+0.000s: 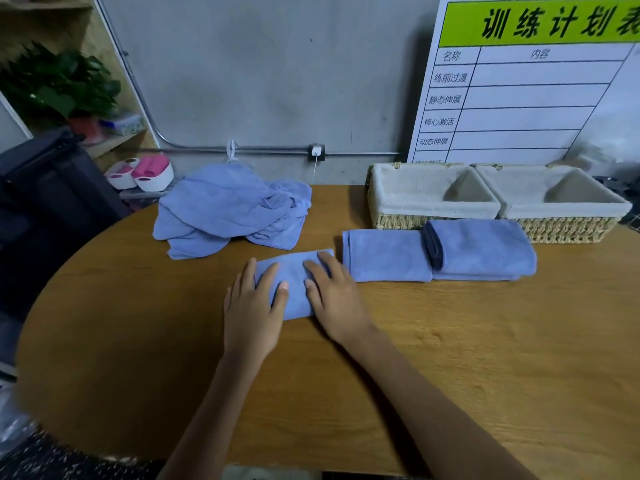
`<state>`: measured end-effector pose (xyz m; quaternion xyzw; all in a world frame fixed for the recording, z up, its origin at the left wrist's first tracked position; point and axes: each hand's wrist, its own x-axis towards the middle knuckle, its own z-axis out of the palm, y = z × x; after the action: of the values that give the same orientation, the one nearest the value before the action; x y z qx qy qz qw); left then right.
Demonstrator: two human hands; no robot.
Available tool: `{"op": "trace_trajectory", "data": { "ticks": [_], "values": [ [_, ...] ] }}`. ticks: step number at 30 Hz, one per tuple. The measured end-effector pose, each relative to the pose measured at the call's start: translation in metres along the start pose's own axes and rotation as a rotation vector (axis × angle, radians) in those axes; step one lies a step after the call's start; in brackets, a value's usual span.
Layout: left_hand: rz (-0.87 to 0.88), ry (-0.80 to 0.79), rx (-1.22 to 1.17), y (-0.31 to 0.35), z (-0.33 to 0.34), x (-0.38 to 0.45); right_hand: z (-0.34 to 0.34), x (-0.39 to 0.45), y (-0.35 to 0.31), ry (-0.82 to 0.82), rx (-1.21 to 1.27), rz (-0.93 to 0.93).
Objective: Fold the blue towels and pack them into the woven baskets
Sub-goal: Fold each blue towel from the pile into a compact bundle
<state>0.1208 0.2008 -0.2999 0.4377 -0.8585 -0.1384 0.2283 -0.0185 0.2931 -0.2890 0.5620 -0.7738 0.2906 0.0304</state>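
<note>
A small folded blue towel (294, 275) lies on the wooden table (450, 341) in front of me. My left hand (252, 306) lies flat on its left part and my right hand (332, 299) lies flat on its right part, fingers straight. To the right sit a folded blue towel (384, 256) and a stack of folded blue towels (481, 249). A heap of unfolded blue towels (228, 209) lies at the back left. Two woven baskets with cloth liners, the left one (433, 195) and the right one (557, 195), stand behind the folded towels with nothing visible inside.
A white board with a green header (526, 81) leans on the wall behind the baskets. A black case (45, 188) stands left of the table, with white and pink tubs (145, 173) and a potted plant (65, 84) beyond it.
</note>
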Motion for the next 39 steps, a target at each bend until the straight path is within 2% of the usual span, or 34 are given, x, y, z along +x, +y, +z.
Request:
{"op": "trace_trajectory", "data": {
  "ticks": [3,6,9,14,18,22,25,29,31,35,39],
  "values": [
    [-0.028,0.062,0.107,0.001,-0.006,-0.012,-0.004,-0.01,-0.006,-0.054,0.039,0.062],
    [-0.048,0.115,0.043,0.008,-0.011,-0.029,-0.006,-0.02,-0.012,-0.056,0.087,0.083],
    [-0.131,0.124,-0.212,0.018,-0.017,-0.042,-0.01,-0.028,-0.012,-0.05,0.162,0.099],
    [-0.211,0.146,-0.767,0.036,-0.031,-0.047,-0.021,-0.043,-0.01,-0.056,0.286,0.119],
    [-0.278,0.015,-0.941,0.035,-0.037,-0.037,-0.027,-0.05,-0.004,-0.068,0.347,0.128],
    [-0.208,-0.069,-0.9,0.039,-0.042,-0.032,-0.033,-0.053,0.003,-0.057,0.367,0.133],
    [-0.015,-0.045,-0.833,0.046,-0.054,-0.031,-0.041,-0.052,0.006,-0.016,0.404,0.147],
    [0.196,-0.023,-0.839,0.072,-0.082,-0.019,-0.061,-0.04,0.007,0.23,0.61,0.222],
    [0.257,-0.01,-0.896,0.091,-0.095,-0.01,-0.079,-0.028,0.007,0.288,0.776,0.3],
    [0.218,-0.024,-1.131,0.122,-0.097,0.024,-0.123,0.004,0.022,0.205,1.173,0.419],
    [0.081,-0.093,-1.255,0.142,-0.069,0.062,-0.161,0.029,0.046,0.227,1.134,0.483]
  ]
}}
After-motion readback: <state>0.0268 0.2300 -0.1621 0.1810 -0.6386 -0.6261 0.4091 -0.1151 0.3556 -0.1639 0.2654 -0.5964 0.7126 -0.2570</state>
